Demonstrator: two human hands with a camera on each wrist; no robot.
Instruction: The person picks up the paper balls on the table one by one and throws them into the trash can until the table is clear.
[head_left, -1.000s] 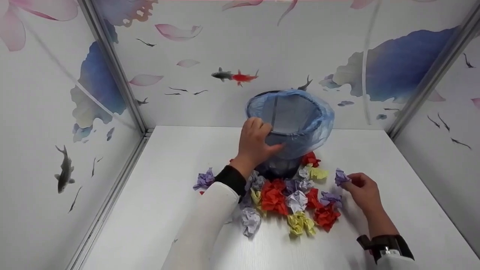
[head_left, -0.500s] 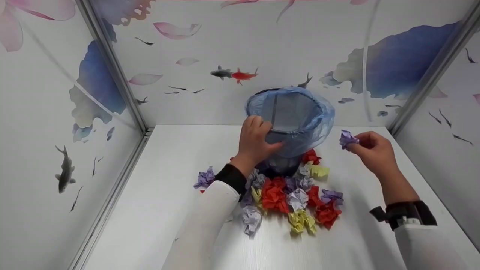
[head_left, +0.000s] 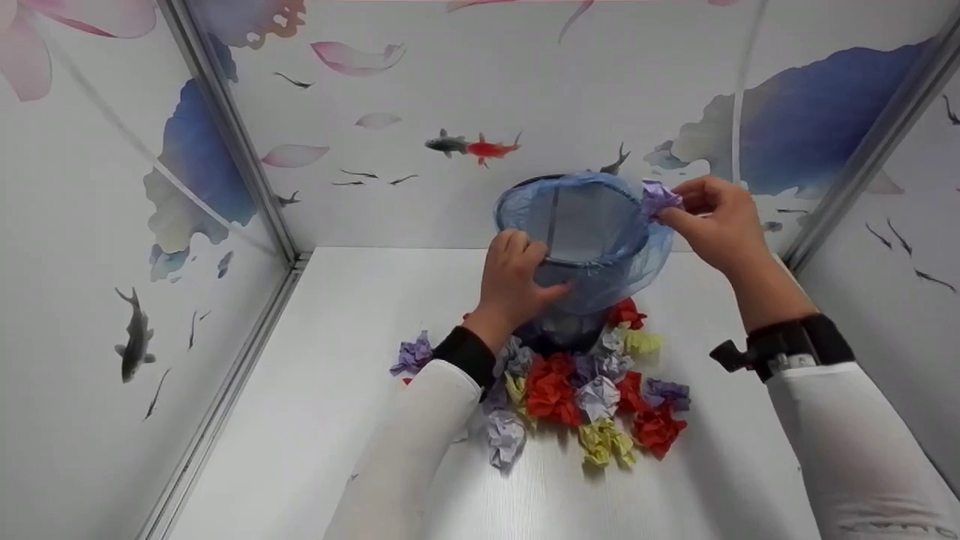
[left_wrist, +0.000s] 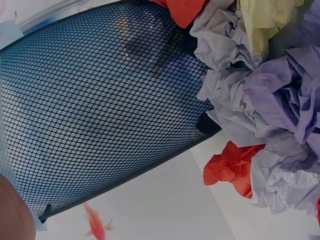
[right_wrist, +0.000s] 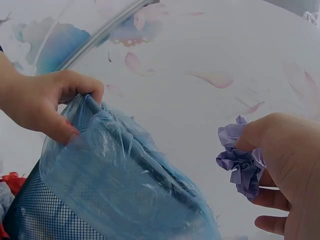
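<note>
A dark mesh wastebasket [left_wrist: 100, 95], lined with a blue plastic bag [right_wrist: 115, 175], stands tilted toward me on the table. My left hand [head_left: 514, 281] grips its near left rim, fingers curled over the edge and thumb on the bag outside. At the right side of the rim, my right hand [head_left: 716, 221] pinches a crumpled purple paper ball [head_left: 660, 199] between thumb and fingers. In the right wrist view that purple paper ball [right_wrist: 242, 157] is held apart from the bag. Several red, yellow, white and purple paper balls [head_left: 553, 390] lie around the basket's base.
The white table [head_left: 300, 420] is bounded by a printed back wall [head_left: 390, 202] and side walls with metal corner posts. One purple paper ball [head_left: 412, 354] lies left of the left forearm. A yellow paper ball [head_left: 600, 442] lies nearest me.
My right hand has lifted the purple paper ball from low at the right, up and then left to the basket's rim. The left hand and the basket have stayed in place.
</note>
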